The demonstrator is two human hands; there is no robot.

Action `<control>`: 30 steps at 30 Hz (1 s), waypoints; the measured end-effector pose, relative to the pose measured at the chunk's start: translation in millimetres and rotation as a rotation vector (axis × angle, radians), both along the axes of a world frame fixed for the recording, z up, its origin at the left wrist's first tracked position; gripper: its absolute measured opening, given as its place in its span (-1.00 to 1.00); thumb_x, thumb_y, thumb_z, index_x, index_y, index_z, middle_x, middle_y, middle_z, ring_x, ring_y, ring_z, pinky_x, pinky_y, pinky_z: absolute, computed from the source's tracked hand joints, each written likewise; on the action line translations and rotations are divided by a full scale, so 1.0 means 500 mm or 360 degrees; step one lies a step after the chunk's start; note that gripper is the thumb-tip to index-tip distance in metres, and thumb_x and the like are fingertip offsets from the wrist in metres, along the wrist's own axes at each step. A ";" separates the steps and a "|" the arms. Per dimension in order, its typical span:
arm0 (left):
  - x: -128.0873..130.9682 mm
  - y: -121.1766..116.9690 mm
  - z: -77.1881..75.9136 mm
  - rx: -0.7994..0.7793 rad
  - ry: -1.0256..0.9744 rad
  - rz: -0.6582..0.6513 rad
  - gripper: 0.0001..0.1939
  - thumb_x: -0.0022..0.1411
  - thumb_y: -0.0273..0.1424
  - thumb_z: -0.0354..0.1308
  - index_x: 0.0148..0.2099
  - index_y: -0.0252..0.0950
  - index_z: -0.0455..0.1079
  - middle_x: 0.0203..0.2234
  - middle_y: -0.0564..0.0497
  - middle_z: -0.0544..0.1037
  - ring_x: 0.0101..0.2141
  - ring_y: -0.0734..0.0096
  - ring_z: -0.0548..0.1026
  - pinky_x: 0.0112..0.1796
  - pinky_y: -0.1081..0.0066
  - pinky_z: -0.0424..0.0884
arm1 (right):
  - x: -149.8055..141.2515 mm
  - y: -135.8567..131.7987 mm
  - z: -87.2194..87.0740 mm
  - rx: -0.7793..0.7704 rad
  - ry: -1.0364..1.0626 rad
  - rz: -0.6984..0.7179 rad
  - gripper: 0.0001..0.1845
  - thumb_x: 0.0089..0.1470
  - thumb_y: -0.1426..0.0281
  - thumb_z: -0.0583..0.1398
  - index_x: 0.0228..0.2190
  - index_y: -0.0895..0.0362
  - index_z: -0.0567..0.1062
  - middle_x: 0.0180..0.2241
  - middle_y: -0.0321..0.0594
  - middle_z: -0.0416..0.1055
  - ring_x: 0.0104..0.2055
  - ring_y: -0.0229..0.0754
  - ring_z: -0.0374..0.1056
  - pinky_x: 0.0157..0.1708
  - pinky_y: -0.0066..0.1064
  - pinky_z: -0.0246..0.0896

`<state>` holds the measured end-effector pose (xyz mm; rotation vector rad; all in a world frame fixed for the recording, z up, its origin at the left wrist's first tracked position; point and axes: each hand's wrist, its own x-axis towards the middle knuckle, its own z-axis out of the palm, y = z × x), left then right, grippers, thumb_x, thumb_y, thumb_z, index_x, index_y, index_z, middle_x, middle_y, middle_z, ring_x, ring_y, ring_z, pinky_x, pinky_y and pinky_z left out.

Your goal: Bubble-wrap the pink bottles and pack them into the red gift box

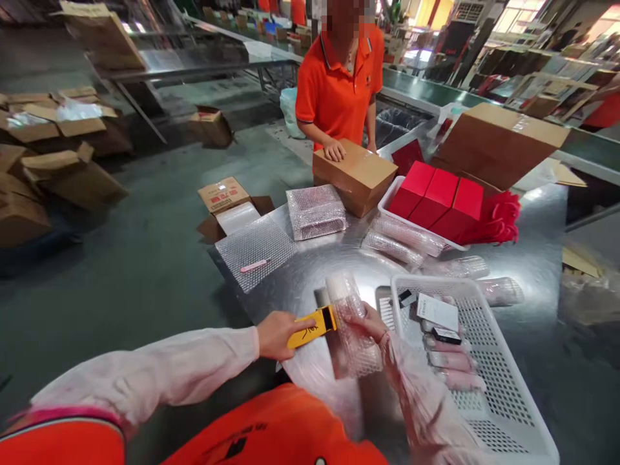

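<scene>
My left hand (276,336) is closed round a flat yellow tool (310,328) with a black end and dark handwriting on it. The tool's black end meets the side of a long bubble-wrapped bundle (356,329). On the bundle's other side, my right hand (369,324) grips it with thumb and fingers. What is inside the wrap is hard to make out. Right of it stands a white plastic basket (520,387) with several pinkish wrapped pieces (453,361), a white card box (437,312) and small black boxes.
Bubble-wrap sheets (256,242) lie at the table's left, under a pink cutter (255,265). Wrapped bundles (407,239) lie before red boxes (438,194) in a white tray. Across the table, a co-worker in orange (339,90) touches a cardboard carton (356,171). Open cartons (68,174) stand on the floor.
</scene>
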<state>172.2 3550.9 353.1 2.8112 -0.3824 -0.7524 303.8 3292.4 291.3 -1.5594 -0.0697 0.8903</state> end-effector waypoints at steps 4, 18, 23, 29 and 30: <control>0.023 -0.031 0.014 0.0043 -0.0138 -0.0145 -0.23 0.09 -0.31 0.22 0.37 -0.04 0.23 -0.16 -0.17 0.58 -0.19 0.02 0.57 -0.19 0.21 0.48 | 0.007 -0.028 0.047 0.0036 0.0073 -0.0104 -0.32 -0.38 0.10 0.51 -0.22 0.19 0.56 -0.26 -0.05 0.59 -0.23 0.04 0.51 -0.07 -0.05 0.41; 0.109 -0.075 -0.027 0.0019 -0.0108 -0.0032 -0.37 0.07 -0.53 0.20 0.24 -0.40 0.38 -0.20 -0.26 0.57 -0.19 0.02 0.52 -0.15 0.20 0.40 | 0.016 -0.073 0.158 0.0393 0.0273 -0.0022 -0.41 -0.38 0.13 0.48 -0.29 0.18 0.56 -0.39 -0.16 0.57 -0.39 -0.11 0.47 -0.32 -0.29 0.39; 0.158 -0.060 -0.093 0.0039 -0.0227 0.0207 -0.29 0.18 -0.49 0.16 0.38 -0.43 0.20 -0.06 -0.43 0.52 -0.02 -0.21 0.47 -0.01 0.02 0.36 | 0.025 -0.049 0.209 0.0635 0.0175 -0.0128 -0.39 -0.35 0.20 0.50 -0.20 0.15 0.54 -0.37 -0.24 0.56 -0.40 -0.18 0.45 -0.31 -0.34 0.36; 0.157 -0.187 -0.082 -0.1237 -0.0122 0.1004 -0.33 0.37 -0.06 -0.05 0.38 -0.31 0.16 0.17 -0.34 0.44 0.28 -0.17 0.25 0.20 -0.10 0.20 | -0.035 -0.077 0.162 0.0579 0.0053 -0.0424 -0.36 -0.35 0.14 0.51 -0.20 0.09 0.51 -0.31 -0.25 0.55 -0.29 -0.10 0.47 -0.16 -0.22 0.38; 0.148 -0.219 -0.067 -0.1586 -0.0004 0.1079 -0.30 0.35 0.02 -0.03 0.37 -0.30 0.18 0.15 -0.30 0.47 0.24 -0.13 0.32 0.17 -0.05 0.27 | -0.052 -0.080 0.154 0.0510 -0.0050 -0.0478 -0.35 -0.34 0.14 0.51 -0.18 0.08 0.51 -0.27 -0.24 0.56 -0.24 -0.07 0.47 -0.11 -0.20 0.37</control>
